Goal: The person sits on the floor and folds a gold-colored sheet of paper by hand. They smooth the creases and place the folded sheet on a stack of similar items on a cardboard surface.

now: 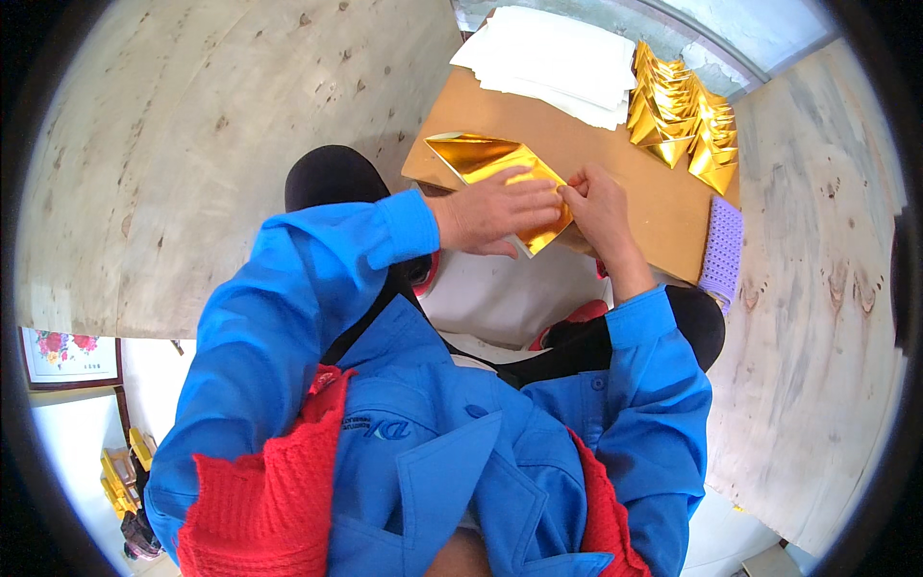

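Note:
A sheet of shiny gold foil paper (483, 151), partly folded, lies slantwise near the front edge of a small brown table (533, 119). Its near corner juts out past that edge, where a pale underside shows. My left hand (497, 210) rests flat across the foil, fingers stretched toward the right and thumb spread away below. At the paper's right edge my right hand (602, 209) pinches the foil between thumb and fingers. The fingertips of both hands almost meet there. Part of the fold is hidden beneath my left hand.
A stack of white paper sheets (555, 61) lies at the table's back. Folded gold foil pieces (660, 115) stand nested in two rows at the back right. A purple perforated case (721, 245) sits by the right edge. Wooden boards (238, 144) flank the table.

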Demonstrator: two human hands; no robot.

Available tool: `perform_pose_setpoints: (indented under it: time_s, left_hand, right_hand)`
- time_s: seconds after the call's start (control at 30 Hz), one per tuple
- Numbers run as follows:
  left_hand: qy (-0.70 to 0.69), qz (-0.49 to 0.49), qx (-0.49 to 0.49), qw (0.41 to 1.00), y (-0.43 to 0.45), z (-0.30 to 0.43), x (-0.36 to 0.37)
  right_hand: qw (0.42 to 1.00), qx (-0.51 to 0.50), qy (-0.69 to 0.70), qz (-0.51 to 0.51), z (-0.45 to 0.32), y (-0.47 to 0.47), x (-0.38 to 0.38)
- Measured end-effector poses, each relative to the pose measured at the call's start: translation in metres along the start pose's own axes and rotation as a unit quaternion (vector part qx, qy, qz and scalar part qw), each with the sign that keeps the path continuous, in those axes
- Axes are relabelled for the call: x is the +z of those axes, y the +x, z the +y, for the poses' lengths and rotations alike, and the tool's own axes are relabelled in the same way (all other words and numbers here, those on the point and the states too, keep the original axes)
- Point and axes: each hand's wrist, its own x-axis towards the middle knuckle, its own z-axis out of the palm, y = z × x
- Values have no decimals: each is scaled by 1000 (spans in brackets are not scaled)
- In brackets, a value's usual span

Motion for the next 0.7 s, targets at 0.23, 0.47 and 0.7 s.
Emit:
perform_pose_setpoints:
  time_s: [0.23, 0.47, 0.7]
  left_hand:
    - [-6, 32, 7, 999, -2, -11, 29]
    - [-59, 51, 2, 997, -4, -15, 20]
    - [-83, 47, -7, 995, -2, -19, 16]
  right_hand:
    - [996, -49, -28, -75, 6, 17, -14]
    - [964, -9, 73, -256, 22, 37, -38]
    - [952, -35, 67, -296, 22, 42, -48]
